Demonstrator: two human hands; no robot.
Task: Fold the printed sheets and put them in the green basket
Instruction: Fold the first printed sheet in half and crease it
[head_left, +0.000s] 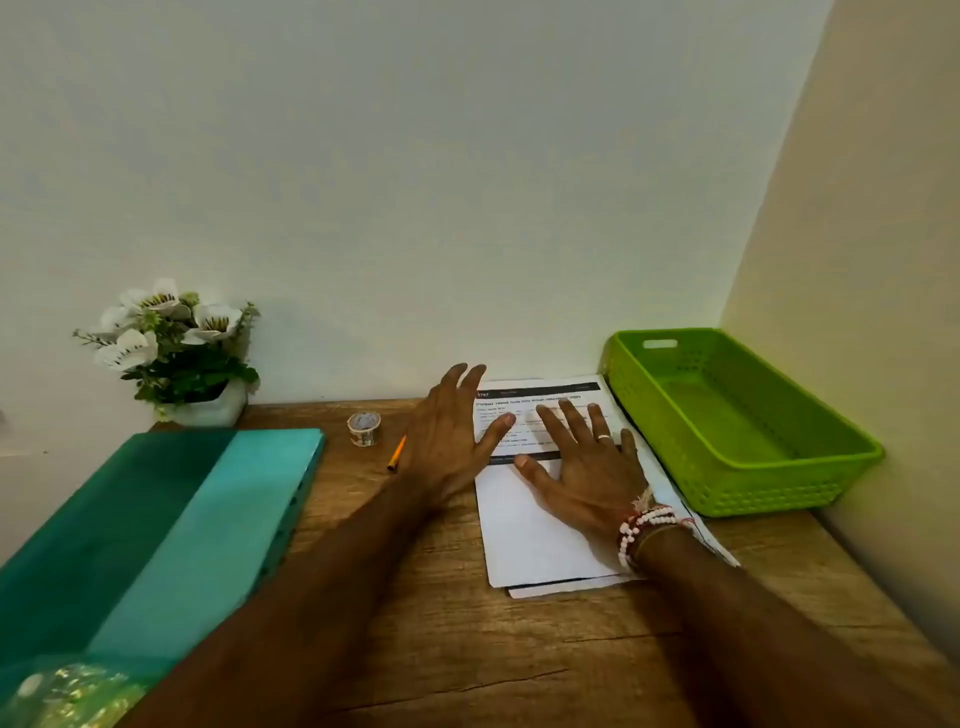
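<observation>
A small stack of printed sheets (535, 530) lies on the wooden table, with black header text at its far end and a blank lower half. My right hand (582, 467) rests flat on the top sheet, fingers spread and straight. At the stack's left edge my left hand (449, 434) lies with straight fingers, its thumb over the paper. The green basket (841, 467) stands right of the sheets in the corner and holds nothing that I can see.
The wooden table (441, 623) meets walls at the back and right. A teal folder (156, 530) covers the left side. A white flower pot (208, 408), a tape roll (363, 428) and an orange pencil (396, 454) sit behind it.
</observation>
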